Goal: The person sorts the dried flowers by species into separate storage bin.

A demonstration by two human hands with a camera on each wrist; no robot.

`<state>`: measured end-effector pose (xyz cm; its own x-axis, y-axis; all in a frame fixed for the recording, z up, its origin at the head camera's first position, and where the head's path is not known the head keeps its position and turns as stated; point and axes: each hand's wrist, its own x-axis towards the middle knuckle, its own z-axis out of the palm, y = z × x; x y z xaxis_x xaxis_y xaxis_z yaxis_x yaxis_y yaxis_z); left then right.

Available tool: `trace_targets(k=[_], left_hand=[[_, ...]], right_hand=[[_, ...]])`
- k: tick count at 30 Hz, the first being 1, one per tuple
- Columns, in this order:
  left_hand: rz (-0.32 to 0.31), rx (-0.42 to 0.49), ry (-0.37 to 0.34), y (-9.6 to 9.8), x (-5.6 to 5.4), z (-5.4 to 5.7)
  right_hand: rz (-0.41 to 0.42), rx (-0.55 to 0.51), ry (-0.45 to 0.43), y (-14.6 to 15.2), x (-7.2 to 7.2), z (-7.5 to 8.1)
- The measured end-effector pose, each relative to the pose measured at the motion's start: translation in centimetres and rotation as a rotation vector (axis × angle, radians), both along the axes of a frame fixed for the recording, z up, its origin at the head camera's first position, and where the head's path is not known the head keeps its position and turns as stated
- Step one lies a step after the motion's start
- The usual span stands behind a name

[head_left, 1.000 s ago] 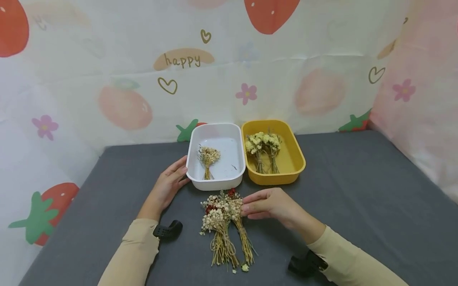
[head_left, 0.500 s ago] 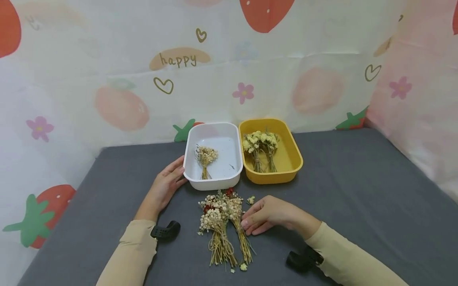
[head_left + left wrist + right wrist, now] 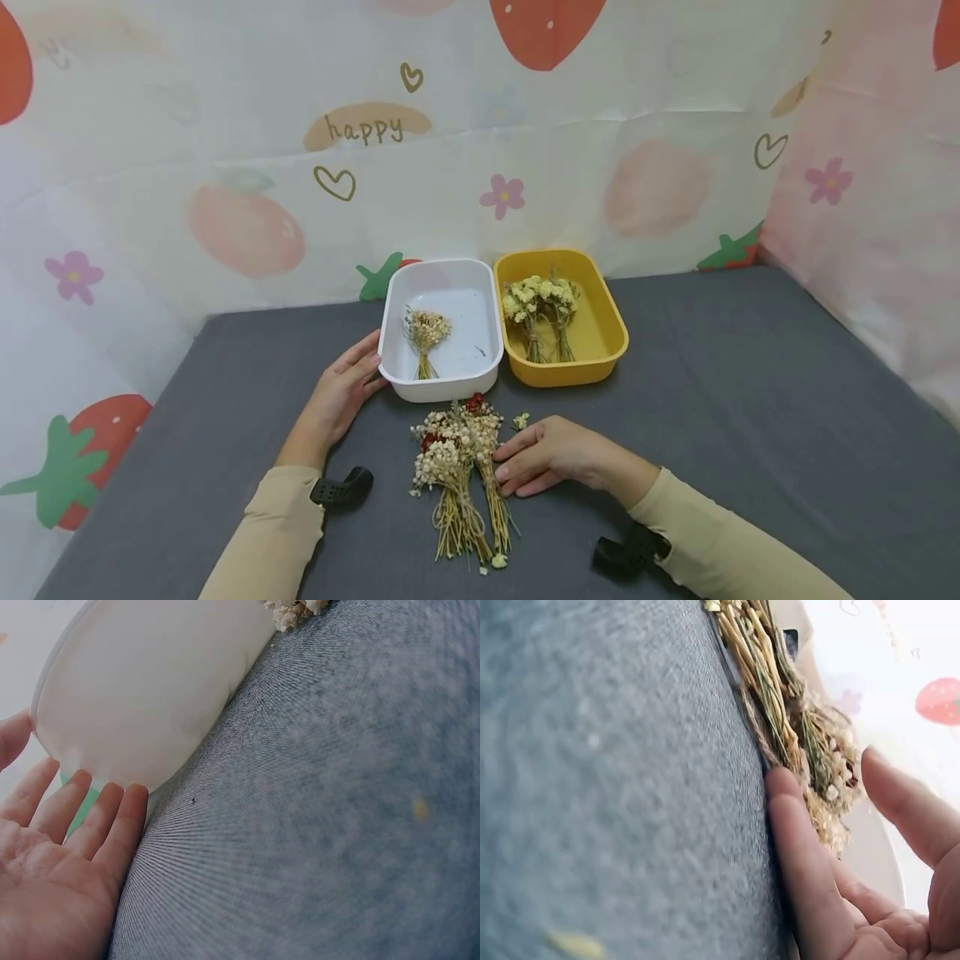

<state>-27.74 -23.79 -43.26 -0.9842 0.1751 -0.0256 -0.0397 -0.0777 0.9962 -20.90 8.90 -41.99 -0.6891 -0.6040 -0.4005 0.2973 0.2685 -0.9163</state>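
Observation:
My left hand (image 3: 339, 400) rests its straight fingers (image 3: 105, 817) against the left wall of a white plastic tub (image 3: 441, 389); the thumb touches its rim. On the cloth in front of the tub lie tied bunches of dried flowers (image 3: 442, 467), cream with some dark red blooms, stems toward me. My right hand (image 3: 562, 458) touches the rightmost dried flower bunch (image 3: 495, 508) at its stems from the right. In the right wrist view, the fingertips (image 3: 784, 780) meet the stems, and the thumb (image 3: 900, 799) stands apart from them.
One dried bunch (image 3: 426, 329) lies inside the white tub. A yellow tub (image 3: 611, 354) beside it holds pale yellow bunches (image 3: 542, 300). Loose blossoms (image 3: 521, 421) lie on the grey cloth (image 3: 720, 375). A patterned backdrop (image 3: 555, 125) rises behind.
My right hand has slid from the rightmost bunch's blooms down to its stems, and that bunch has shifted slightly left. A loose blossom has come into sight behind the hand. My left hand stays put.

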Motion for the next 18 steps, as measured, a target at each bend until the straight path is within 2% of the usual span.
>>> trace_targets(k=[8, 12, 18], left_hand=[[0.008, 0.015, -0.006, -0.3, 0.1, -0.2], [0.014, 0.015, -0.008, -0.3, 0.0, -0.3], [0.006, 0.020, 0.006, -0.3, -0.1, -0.4]], right_hand=[[-0.017, 0.062, 0.061, -0.9, 0.2, 0.0], [-0.030, 0.069, 0.045, -1.2, 0.3, 0.2], [-0.118, 0.014, -0.004, -1.5, 0.4, 0.4]])
